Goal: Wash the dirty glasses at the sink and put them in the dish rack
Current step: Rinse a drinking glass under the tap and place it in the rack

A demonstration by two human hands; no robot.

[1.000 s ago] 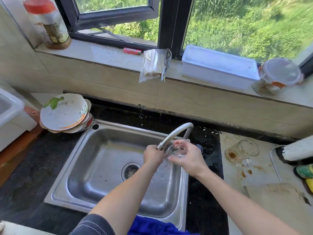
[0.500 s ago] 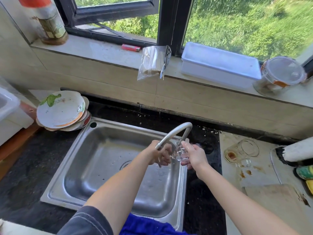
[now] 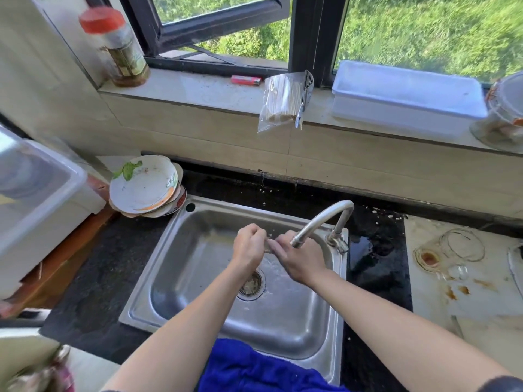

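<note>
Over sink [image 3: 198, 278], left hand [image 3: 250, 247], right hand [image 3: 302, 261]: fingers curled round blurred glass [image 3: 268, 246]; dirty glasses [image 3: 461, 244] on counter, brown residue inside.

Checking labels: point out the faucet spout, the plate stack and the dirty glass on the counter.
faucet spout [image 3: 317, 222]: head view, sloping tube.
plate stack [image 3: 141, 188]: head view, top plate's face.
dirty glass [image 3: 445, 250]: head view, clear side wall.

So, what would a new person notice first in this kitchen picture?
The left hand and right hand meet over the sink, just under the faucet; whether they grip anything is too blurred to tell. Dirty plates are stacked by the sink's back left corner, and dirty glasses sit on the stained counter to the right.
</note>
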